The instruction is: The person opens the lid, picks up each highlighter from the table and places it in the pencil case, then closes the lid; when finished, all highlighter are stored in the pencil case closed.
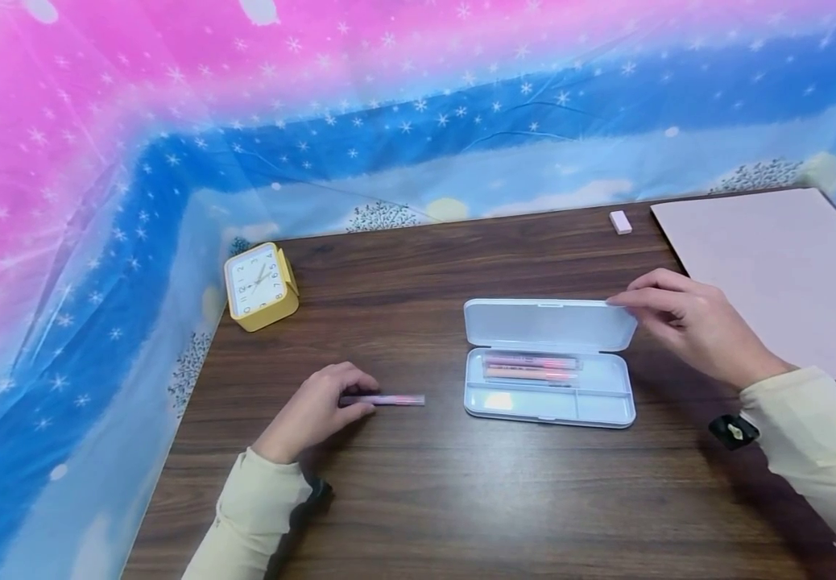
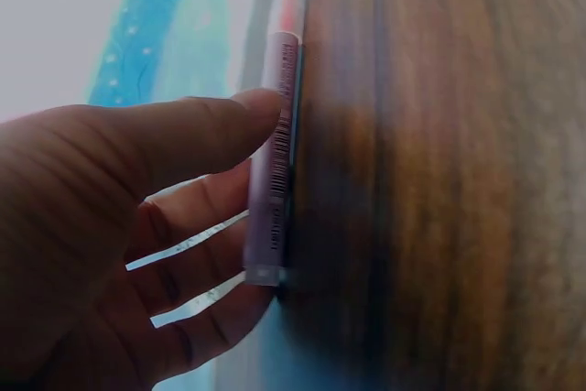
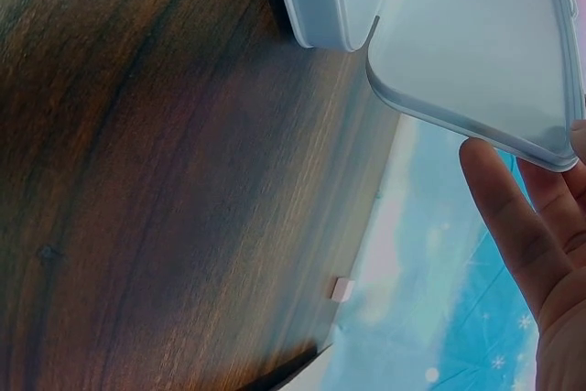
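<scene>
My left hand (image 1: 320, 407) pinches a slim purple pen (image 2: 275, 153) between thumb and fingers, low at the table surface. The pen has a barcode label and a clear end with pinkish-orange inside, pointing toward the case. To the right, a white pencil case (image 1: 602, 408) lies with its lid (image 1: 534, 324) raised. Two pens (image 1: 527, 373) in pink and orange tones lie in its long back compartment. My right hand (image 1: 701, 322) holds the lid by its upper right corner. In the right wrist view, the thumb is partly cut off at the lid's edge, with fingers behind it.
A yellow alarm clock (image 1: 262, 286) stands at the table's back left. A small pale eraser (image 1: 620, 222) lies near the back edge. A large pale pink board (image 1: 773, 266) covers the right side. Patterned cloth (image 1: 403, 137) hangs behind the wooden table (image 1: 403, 499).
</scene>
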Demonstrator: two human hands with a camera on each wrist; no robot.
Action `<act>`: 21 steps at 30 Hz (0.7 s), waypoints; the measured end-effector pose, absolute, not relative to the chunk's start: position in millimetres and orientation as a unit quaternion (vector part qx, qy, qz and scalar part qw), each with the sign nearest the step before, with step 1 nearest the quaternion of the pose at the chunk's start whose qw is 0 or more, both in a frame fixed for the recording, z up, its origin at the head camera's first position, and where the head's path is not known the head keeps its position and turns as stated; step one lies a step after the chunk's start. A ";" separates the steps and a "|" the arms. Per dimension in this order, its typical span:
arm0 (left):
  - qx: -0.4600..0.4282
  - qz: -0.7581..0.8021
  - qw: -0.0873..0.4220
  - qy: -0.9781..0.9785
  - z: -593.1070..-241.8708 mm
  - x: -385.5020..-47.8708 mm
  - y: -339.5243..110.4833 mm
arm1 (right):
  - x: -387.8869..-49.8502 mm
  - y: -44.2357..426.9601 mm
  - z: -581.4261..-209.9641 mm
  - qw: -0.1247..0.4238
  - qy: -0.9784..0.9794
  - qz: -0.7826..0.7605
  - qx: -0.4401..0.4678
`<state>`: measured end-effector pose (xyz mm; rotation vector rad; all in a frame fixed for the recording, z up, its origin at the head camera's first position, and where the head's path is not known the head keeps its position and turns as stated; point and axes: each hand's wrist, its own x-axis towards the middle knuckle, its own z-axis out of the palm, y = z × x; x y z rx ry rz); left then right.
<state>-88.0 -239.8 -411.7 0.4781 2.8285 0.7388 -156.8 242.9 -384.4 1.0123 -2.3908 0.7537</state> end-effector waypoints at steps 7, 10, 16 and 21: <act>0.167 0.236 0.073 0.954 -415.3 -89.0 -237.7 | -157.1 243.3 -383.9 0.219 -0.863 0.273 0.365; 0.171 0.234 0.071 0.954 -416.0 -89.6 -236.6 | -156.6 243.5 -383.8 0.219 -0.864 0.272 0.363; 0.183 0.231 0.067 0.953 -417.6 -90.4 -234.8 | -155.3 243.8 -383.3 0.211 -0.870 0.265 0.357; 0.189 0.235 0.063 0.951 -417.3 -90.5 -233.3 | -155.2 244.2 -383.4 0.206 -0.872 0.262 0.357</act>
